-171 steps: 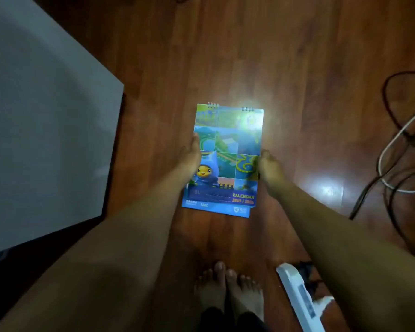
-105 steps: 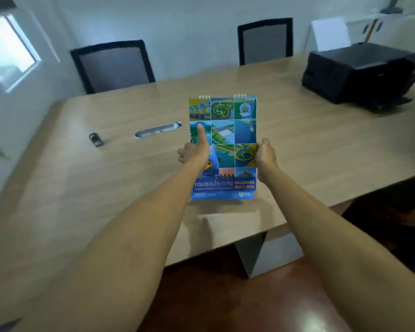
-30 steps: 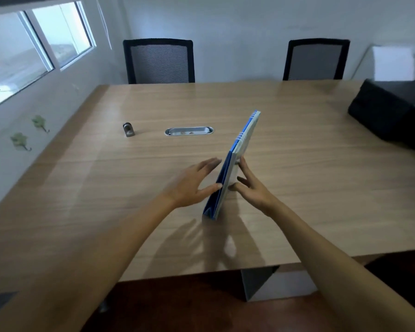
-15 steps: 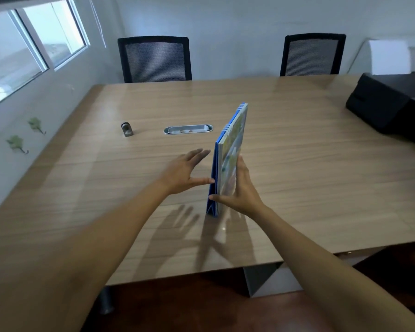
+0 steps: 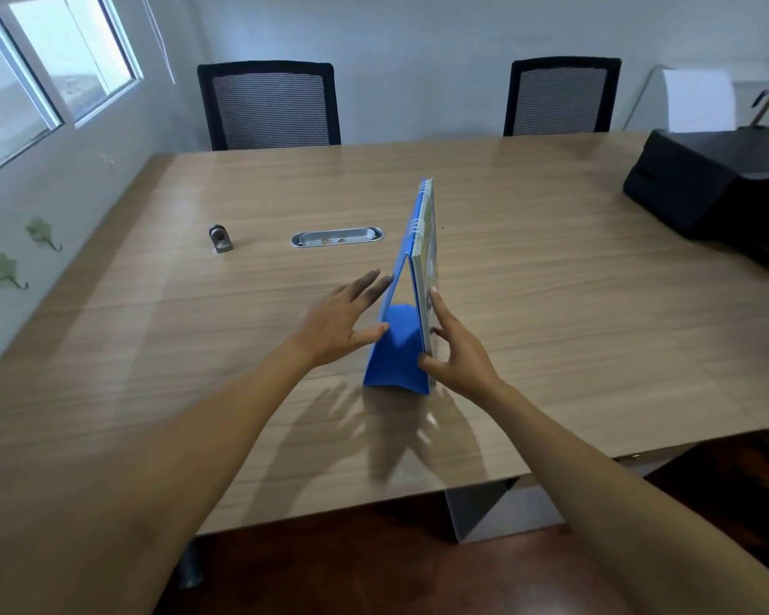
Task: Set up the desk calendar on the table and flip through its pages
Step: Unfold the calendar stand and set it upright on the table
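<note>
The desk calendar point(image 5: 398, 348) stands on the wooden table point(image 5: 573, 312) as a blue tent, seen edge-on, with its wire spiral at the top. Its printed pages face right and are mostly hidden from me. My left hand point(image 5: 338, 319) lies flat against the blue left flap, fingers spread, thumb touching the folded base. My right hand point(image 5: 456, 348) presses on the page side, thumb at the lower front corner and fingers upright along the pages.
A small metal object point(image 5: 220, 238) and an oval cable grommet point(image 5: 336, 237) lie beyond the calendar to the left. A black printer point(image 5: 711, 184) sits at the table's right end. Two black mesh chairs point(image 5: 269, 104) stand at the far edge.
The calendar's blue base has spread apart from a nearly flat upright board into a tent shape. My left hand moved in against the left flap; my right hand stayed on the page side.
</note>
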Demonstrator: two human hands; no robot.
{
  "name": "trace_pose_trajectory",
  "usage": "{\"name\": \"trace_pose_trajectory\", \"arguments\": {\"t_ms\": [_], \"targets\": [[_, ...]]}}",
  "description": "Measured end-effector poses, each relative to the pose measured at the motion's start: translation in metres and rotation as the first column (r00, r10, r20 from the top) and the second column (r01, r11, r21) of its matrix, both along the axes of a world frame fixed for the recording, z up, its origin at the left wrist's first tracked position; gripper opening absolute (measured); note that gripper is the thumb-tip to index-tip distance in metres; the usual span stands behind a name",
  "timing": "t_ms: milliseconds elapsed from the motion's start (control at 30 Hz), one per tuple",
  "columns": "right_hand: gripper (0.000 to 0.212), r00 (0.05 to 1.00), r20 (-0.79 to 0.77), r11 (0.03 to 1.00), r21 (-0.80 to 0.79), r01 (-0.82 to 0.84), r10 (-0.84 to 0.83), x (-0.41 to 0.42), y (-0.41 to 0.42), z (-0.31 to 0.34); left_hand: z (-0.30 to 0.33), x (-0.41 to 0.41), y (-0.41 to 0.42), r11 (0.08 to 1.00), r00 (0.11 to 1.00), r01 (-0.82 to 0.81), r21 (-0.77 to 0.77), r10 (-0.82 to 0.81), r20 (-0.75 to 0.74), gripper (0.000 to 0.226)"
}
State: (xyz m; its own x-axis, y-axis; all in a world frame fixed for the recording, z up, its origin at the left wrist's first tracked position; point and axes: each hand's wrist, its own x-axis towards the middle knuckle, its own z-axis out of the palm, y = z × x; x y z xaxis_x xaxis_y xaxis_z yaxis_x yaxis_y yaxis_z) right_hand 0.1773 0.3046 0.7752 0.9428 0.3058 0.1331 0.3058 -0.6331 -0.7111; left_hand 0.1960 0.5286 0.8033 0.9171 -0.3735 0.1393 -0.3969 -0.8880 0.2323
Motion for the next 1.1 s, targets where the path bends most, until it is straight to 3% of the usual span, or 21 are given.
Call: {"name": "trace_pose_trajectory", "arguments": {"t_ms": [333, 467, 600, 700, 833, 900, 1000, 1100], "targets": [[0.095, 1.0, -0.027, 0.996, 0.089, -0.005, 0.008, 0.001, 0.003, -0.007, -0.001, -0.003, 0.002, 1.0, 1.0, -0.026, -0.003, 0.026, 0.007, 0.084], [0.093, 0.999, 0.004, 0.998, 0.045, -0.035, 0.034, 0.003, 0.002, -0.008, -0.007, -0.007, -0.002, 0.996, 0.996, -0.081, -0.037, 0.08, -0.026, 0.074], [0.093, 0.982, 0.05, 0.982, -0.061, -0.177, 0.18, 0.014, -0.02, -0.012, -0.022, -0.03, -0.01, 0.959, 0.988, -0.143, -0.243, 0.123, -0.096, 0.069], [0.073, 0.992, -0.059, 0.994, -0.002, -0.113, 0.112, 0.038, -0.037, -0.006, -0.033, -0.066, -0.033, 0.905, 0.973, -0.229, -0.359, 0.205, -0.105, 0.071], [0.056, 0.969, -0.236, 0.983, 0.184, -0.026, 0.07, 0.082, -0.039, 0.013, -0.041, -0.106, -0.08, 0.77, 0.947, -0.32, -0.552, 0.252, -0.197, 0.075], [0.058, 0.92, -0.377, 0.938, 0.346, 0.032, 0.108, 0.104, -0.034, 0.021, -0.04, -0.11, -0.103, 0.62, 0.92, -0.391, -0.681, 0.279, -0.275, 0.076], [0.07, 0.816, -0.558, 0.892, 0.433, 0.13, 0.152, 0.132, -0.025, 0.033, -0.029, -0.101, -0.122, 0.365, 0.856, -0.516, -0.775, 0.265, -0.444, 0.068], [0.08, 0.752, -0.628, 0.892, 0.435, 0.122, 0.203, 0.145, -0.019, 0.041, -0.024, -0.087, -0.127, 0.242, 0.822, -0.569, -0.786, 0.21, -0.53, 0.091]]}}
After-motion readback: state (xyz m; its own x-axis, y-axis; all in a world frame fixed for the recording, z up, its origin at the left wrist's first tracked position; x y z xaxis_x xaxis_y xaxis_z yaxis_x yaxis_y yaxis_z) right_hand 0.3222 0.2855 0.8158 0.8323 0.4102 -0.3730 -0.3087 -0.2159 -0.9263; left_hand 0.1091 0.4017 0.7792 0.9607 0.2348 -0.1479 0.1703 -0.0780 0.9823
